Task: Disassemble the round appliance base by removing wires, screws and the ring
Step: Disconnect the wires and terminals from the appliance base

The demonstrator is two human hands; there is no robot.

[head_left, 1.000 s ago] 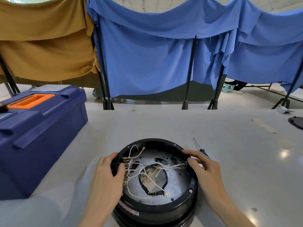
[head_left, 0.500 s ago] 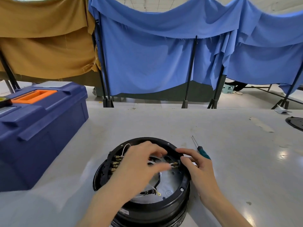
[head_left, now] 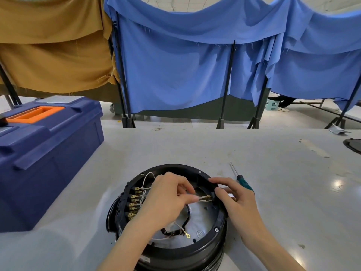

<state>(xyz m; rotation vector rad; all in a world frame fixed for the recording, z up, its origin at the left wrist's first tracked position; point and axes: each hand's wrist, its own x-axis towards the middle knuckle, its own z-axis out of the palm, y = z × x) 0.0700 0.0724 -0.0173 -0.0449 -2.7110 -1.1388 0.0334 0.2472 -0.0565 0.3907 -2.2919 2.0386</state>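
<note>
Inside the base (head_left: 195, 255), my left hand (head_left: 166, 200) pinches white wires (head_left: 203, 198). My right hand (head_left: 236, 198) curls over its rim. A closed toolbox (head_left: 48, 153) sits left of the base.

One round base (head_left: 220, 241). Two hands, left hand (head_left: 168, 200) and right hand (head_left: 238, 198). Two brass-tipped wires (head_left: 201, 198) in the left hand's pinch. One ring-tipped wire (head_left: 184, 232) below the grip. Two rim screws (head_left: 216, 229) right of it. One screwdriver (head_left: 241, 178) farther right. One toolbox (head_left: 48, 153) far left. Row of brass tabs (head_left: 133, 204) left of the grip, too crowded to count.
</note>
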